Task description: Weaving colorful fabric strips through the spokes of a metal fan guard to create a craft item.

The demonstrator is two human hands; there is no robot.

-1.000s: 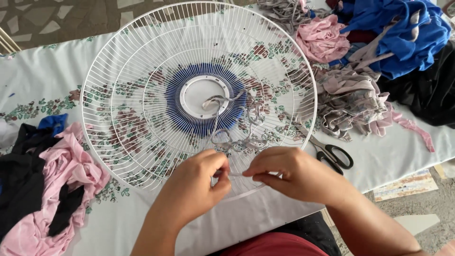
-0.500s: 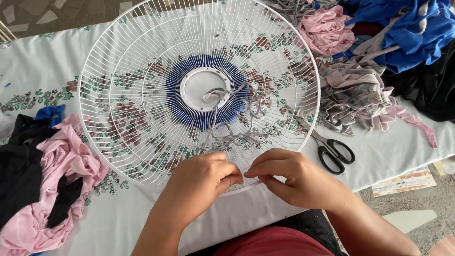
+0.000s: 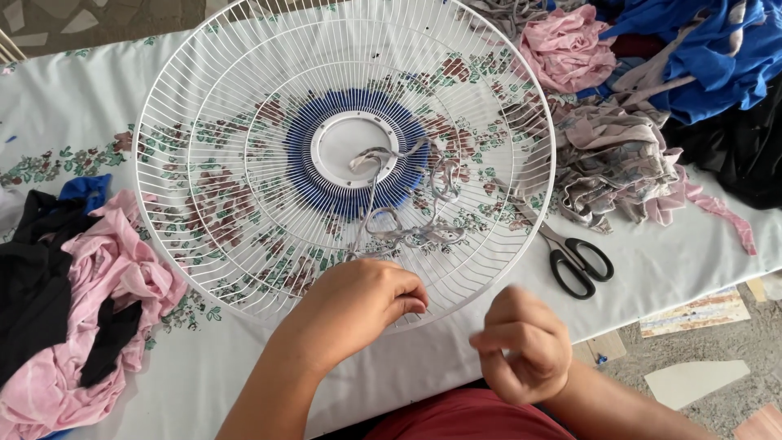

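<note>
Since half a second ago, right hand [image 3: 521, 342] has drawn back off the grille, fingers curled, contents unclear. Left hand [image 3: 358, 305] pinches a grey fabric strip [image 3: 407, 232] at the white fan guard [image 3: 342, 155]: soft, limp, best gripped near the wires. Beyond, scissors [image 3: 570, 257] on a floral tablecloth [image 3: 65, 106].

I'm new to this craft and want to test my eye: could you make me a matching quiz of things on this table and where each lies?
Things:
1. black-handled scissors
2. round white wire fan guard
3. crumpled pink cloth
4. bright blue cloth pile

Places:
A. far right corner
B. middle of the table
C. near left edge
D. just right of the guard's rim

Pairs: 1-D, 2-B, 3-C, 4-A
</note>
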